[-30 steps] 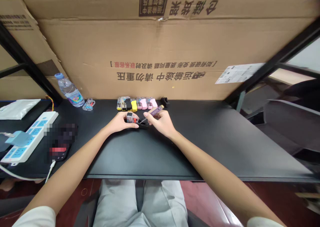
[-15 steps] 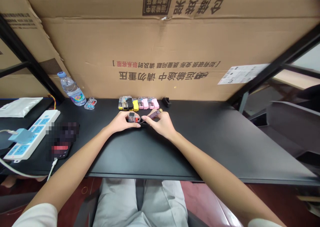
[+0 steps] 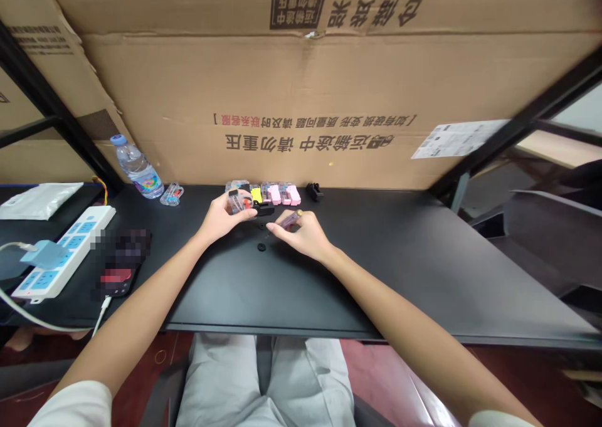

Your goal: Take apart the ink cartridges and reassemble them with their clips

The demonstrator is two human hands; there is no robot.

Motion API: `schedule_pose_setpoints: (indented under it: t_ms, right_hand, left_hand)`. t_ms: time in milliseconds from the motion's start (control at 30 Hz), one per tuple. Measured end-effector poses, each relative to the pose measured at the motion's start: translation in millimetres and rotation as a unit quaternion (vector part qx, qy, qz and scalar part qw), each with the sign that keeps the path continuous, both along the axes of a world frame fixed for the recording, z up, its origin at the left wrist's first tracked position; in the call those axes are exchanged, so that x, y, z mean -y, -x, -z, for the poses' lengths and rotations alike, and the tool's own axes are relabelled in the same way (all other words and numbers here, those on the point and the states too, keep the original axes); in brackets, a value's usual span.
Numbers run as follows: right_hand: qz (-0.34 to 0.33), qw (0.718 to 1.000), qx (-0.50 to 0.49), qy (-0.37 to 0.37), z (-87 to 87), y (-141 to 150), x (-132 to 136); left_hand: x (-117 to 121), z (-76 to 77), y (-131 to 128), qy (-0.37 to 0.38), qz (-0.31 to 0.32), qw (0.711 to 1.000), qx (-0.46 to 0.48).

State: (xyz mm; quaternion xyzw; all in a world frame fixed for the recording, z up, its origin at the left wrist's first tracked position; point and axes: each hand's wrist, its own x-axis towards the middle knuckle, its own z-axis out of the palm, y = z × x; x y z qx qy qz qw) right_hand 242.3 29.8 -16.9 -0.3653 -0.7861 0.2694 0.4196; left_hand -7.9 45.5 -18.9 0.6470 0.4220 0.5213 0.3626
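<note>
My left hand (image 3: 221, 217) holds a small clear lighter-like device (image 3: 237, 202) with a red part and a black piece at its right end, lifted a little off the black desk (image 3: 376, 264). My right hand (image 3: 303, 234) grips a small screwdriver (image 3: 288, 220) with a purple translucent handle, its tip pointing left toward the device. A tiny black round part (image 3: 261, 247) lies on the desk just below and between the two hands.
A row of yellow, black and pink lighter-like devices (image 3: 275, 193) lines the desk's back edge, beside a small black piece (image 3: 315, 191). Left: water bottle (image 3: 137, 168), clear device (image 3: 171, 194), white power strip (image 3: 59, 251), blurred phone (image 3: 117, 264). A cardboard box (image 3: 301, 88) walls the back.
My left hand has lifted the device up and back from the desk. The screwdriver has come away from it, and a small black round part now lies on the desk.
</note>
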Motion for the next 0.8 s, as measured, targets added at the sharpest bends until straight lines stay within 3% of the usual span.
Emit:
schedule_pose_setpoints:
  t_ms: [233,433,567,667,800]
  right_hand:
    - [-0.067,0.995,0.046,0.052,4.1,5,2]
    - [0.032,0.997,0.063,0.023,7.1,-13,-19]
    - [0.07,0.996,-0.036,0.04,3.4,-20,-25]
    - [0.05,0.994,-0.094,-0.015,-4.5,-17,-21]
    - [0.03,0.995,-0.034,-0.087,-9.4,-9,-12]
  left_hand:
    - [-6,-2.5,0,0.018,-0.028,0.997,0.07]
    - [-10,0.0,0,0.048,-0.039,0.993,0.101]
    - [-6,-1.1,0,0.065,0.016,0.995,0.077]
    - [-3,0.2,-2,0.06,0.047,0.996,0.048]
    - [1,3.3,-10,0.052,0.072,0.996,0.022]
